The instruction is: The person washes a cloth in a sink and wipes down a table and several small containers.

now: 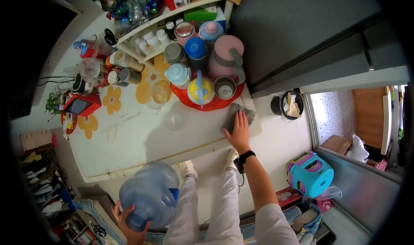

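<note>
Pressing flat on a grey cloth (238, 115), the right hand (238, 133) lies palm down with fingers spread and uncurled, gripping nothing, at the near right corner of a white table (129, 154) with yellow flower prints. A black wristband (246, 156) circles the wrist just behind that hand. Directly beyond the cloth, touching or nearly touching its far edge, sits a red round tray (207, 105) bearing a pink jug (227, 55), a steel cup (224, 88), a yellow-lidded kettle (201, 90), a pale blue pot (177, 74) and a blue-capped flask (196, 51). To the left of the flattened hand, apart from it, stand two clear glasses (174, 119) on the tabletop. The left hand (129, 227), low and well apart from the right, curls under the neck end of a large blue water bottle (149, 194) held on its side below the table's near edge; fingers wrap its lower part, the grasp closed on it. Between the two hands show white trousers (215, 210) and two slippered feet. Right of the cloth hand, on the floor, are a black bin (291, 105) and a turquoise stool (311, 173).
</note>
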A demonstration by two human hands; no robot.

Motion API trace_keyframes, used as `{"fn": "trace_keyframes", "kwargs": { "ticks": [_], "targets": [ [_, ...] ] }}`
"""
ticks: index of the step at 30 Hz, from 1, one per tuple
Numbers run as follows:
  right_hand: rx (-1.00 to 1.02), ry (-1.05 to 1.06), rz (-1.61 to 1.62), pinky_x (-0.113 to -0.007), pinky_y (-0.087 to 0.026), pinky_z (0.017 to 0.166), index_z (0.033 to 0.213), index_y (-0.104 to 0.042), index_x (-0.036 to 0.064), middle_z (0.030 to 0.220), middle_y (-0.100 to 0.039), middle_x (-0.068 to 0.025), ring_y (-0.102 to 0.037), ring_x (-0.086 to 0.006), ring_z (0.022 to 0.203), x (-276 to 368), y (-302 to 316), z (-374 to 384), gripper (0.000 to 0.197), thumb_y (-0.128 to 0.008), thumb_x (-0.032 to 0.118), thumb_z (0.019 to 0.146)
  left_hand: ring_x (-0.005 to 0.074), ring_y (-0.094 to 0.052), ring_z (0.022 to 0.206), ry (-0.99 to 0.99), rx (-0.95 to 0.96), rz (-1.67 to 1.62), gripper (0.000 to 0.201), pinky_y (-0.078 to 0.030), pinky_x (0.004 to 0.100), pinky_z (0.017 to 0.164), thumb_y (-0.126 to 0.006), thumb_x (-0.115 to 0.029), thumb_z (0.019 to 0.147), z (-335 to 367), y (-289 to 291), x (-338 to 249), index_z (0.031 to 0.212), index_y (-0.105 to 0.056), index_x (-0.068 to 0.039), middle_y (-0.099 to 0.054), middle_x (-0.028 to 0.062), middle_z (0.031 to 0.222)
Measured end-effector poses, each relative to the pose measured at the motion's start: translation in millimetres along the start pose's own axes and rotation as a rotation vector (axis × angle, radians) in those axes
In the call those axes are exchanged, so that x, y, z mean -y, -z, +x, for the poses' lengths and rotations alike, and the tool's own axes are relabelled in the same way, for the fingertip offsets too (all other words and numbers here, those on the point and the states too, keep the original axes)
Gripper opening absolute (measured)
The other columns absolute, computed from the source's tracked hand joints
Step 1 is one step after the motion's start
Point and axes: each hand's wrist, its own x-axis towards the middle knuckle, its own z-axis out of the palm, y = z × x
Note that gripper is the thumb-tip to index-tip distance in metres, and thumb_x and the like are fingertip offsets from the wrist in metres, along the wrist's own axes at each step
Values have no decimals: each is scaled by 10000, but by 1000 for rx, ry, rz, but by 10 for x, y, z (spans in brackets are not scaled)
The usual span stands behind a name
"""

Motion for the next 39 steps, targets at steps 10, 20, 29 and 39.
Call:
{"fn": "trace_keyframes", "kwargs": {
  "ticks": [10, 20, 29, 39],
  "targets": [
    [-247, -134, -203, -413, -202, 1094, 1361, -302, -9, 1429, -303, -147, -268, -292, 1327, -160, -215, 428, 702, -582, 286, 788, 271, -276, 1320, 131, -220, -643, 250, -259, 438, 1070, -399, -181, 925, 174, 21, 648, 1128, -525, -107, -298, 103, 1407],
    [88, 120, -66, -399, -258, 1080, 1328, -364, 22, 1375, -387, -125, -362, -263, 1272, 547, -588, -336, 697, -605, 141, 685, 340, -402, 1191, -285, -74, -292, 764, -161, 586, 1067, -794, -429, 594, 288, 274, 551, 1146, -415, -61, -503, 117, 1017],
    [129, 172, -122, -397, -222, 1095, 1355, -353, 74, 1412, -351, -78, -309, -255, 1310, 46, -156, -85, 705, -586, 119, 692, 285, -421, 1171, 5, -122, -364, 728, -136, 540, 1101, -762, -491, 614, 103, 212, 534, 1117, -467, -55, -490, 73, 1070],
    [-291, -310, -167, -434, -168, 1098, 1374, -299, 18, 1444, -289, -125, -245, -297, 1340, 422, -646, 150, 623, -500, 166, 803, 304, -442, 1141, -240, -183, -436, 705, -220, 486, 1070, -736, -448, 675, -55, 299, 778, 1183, -430, -69, -475, 96, 1112]
  ]
}}
